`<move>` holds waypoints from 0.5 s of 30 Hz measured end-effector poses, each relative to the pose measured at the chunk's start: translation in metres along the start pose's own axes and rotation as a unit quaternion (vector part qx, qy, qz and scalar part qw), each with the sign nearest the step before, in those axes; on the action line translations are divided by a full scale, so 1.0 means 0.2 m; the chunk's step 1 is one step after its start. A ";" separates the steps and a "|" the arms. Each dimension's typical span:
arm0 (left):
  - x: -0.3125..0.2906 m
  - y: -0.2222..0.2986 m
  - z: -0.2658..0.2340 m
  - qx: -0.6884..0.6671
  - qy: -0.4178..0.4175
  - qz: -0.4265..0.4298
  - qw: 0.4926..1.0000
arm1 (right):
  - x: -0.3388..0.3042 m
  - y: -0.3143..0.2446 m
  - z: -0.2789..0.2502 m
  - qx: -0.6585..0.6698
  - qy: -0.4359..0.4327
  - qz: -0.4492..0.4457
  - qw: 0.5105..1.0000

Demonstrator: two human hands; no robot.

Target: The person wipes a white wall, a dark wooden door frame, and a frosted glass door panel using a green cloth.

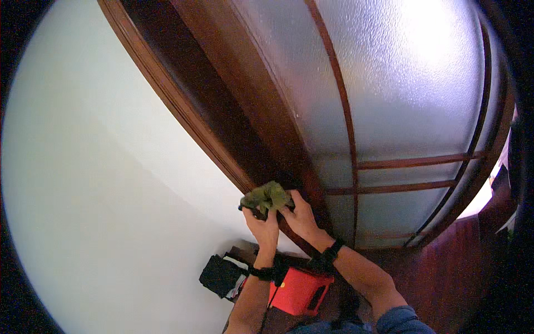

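Green cloth, bunched, sits before the brown door frame; contact with the frame unclear. Left hand and right hand both grasp it. White wall left of frame; frosted-glass door right. Red object near frame's lower visible end.

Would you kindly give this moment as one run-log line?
left hand: holds cloth | right hand: holds cloth | cloth: green, crumpled, near door frame
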State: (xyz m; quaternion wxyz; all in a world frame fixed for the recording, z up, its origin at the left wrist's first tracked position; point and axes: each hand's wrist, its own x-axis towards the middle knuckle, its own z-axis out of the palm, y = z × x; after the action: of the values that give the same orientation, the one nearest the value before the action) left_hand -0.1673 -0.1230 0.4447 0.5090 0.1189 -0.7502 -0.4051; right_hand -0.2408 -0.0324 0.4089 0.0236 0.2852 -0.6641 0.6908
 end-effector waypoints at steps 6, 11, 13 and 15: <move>0.00 0.12 0.08 -0.076 0.030 0.007 0.997 | 0.03 -0.14 -0.16 0.027 -0.002 -0.061 0.998; 0.34 0.52 -0.06 -0.089 0.010 0.065 0.994 | 0.28 -0.60 -0.12 0.064 0.046 -0.192 0.978; 0.51 0.65 -0.07 -0.067 -0.001 0.130 0.989 | 0.48 -0.74 -0.14 0.047 0.077 -0.260 0.961; 0.65 0.81 -0.08 -0.095 -0.031 0.171 0.980 | 0.65 -0.96 -0.20 0.016 0.079 -0.319 0.944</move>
State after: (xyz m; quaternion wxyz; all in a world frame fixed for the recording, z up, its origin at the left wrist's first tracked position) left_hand -0.1752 -0.1028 0.6511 0.5565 -0.0727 -0.7328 -0.3848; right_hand -0.2852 -0.0178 0.6398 0.2902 0.4270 -0.5236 0.6777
